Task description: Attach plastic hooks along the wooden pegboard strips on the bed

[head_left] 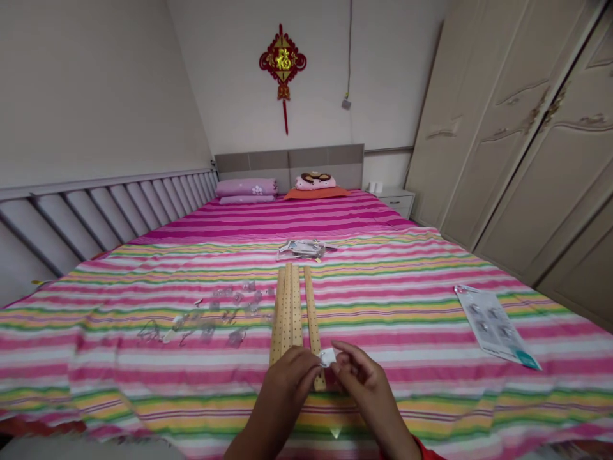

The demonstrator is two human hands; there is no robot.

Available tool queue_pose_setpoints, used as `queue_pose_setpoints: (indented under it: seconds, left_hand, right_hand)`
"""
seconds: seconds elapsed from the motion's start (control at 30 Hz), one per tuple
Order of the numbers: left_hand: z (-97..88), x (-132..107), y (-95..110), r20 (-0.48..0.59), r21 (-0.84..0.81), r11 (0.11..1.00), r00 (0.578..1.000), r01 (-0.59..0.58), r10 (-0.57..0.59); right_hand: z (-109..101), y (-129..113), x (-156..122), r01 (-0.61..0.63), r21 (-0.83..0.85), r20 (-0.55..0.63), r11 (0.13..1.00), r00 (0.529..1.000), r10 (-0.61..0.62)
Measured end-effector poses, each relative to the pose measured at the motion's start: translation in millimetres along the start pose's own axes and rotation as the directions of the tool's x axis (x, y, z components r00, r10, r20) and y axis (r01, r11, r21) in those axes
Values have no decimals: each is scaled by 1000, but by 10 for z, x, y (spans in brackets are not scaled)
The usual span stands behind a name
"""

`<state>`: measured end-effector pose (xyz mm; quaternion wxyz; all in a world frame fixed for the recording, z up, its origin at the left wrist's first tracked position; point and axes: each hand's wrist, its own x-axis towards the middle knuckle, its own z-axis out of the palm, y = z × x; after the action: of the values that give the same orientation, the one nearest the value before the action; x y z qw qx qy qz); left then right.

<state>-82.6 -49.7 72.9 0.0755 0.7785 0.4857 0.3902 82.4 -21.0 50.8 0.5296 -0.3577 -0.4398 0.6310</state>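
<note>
My left hand (286, 384) and my right hand (363, 385) meet above the bedspread, their fingertips pinching a small white piece (328, 357) of plastic or paper from both sides. Under and beyond them lie 3 long perforated wooden strips (288, 313), side by side, their near ends partly hidden by my hands. Left of the strips, several clear plastic hooks (215, 318) are scattered on the striped bedspread (407, 332). A printed sheet (494, 326) with clear items on it lies to the right, and a small pile of packets (301, 250) sits beyond the strips.
The striped bedspread covers a wide bed, with pillows (246, 190) and a headboard (288, 165) at the far end. A slatted side rail (105, 217) runs along the left, a wardrobe (517, 128) stands on the right, and a nightstand (393, 202) sits far right.
</note>
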Motion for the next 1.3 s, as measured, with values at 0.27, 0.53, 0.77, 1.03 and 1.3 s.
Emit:
queue_pose_setpoints:
  seconds: [0.27,0.53,0.77,1.03,1.3]
  left_hand:
    - [106,50,-69,75,-219,948,973,229,-218]
    - [158,154,-200,138,-446,723,839,527,-527]
    - [253,404,-415,227,-635,483,743,603,-630]
    - [499,427,-709,318,-723,163,533,671,-784]
    - [608,484,-763,161,-594,391,580,703,-798]
  right_hand:
    - [-72,64,152,-110,-21,-45,994,993,109]
    - [-109,1,525,-47,-172,122,984,990,69]
    - [-26,97,864,-2,-211,245,977,968,55]
    - [-29,346,989,-144,-20,85,989,986,146]
    - [-39,560,1082,-173,-48,-13,984,985,173]
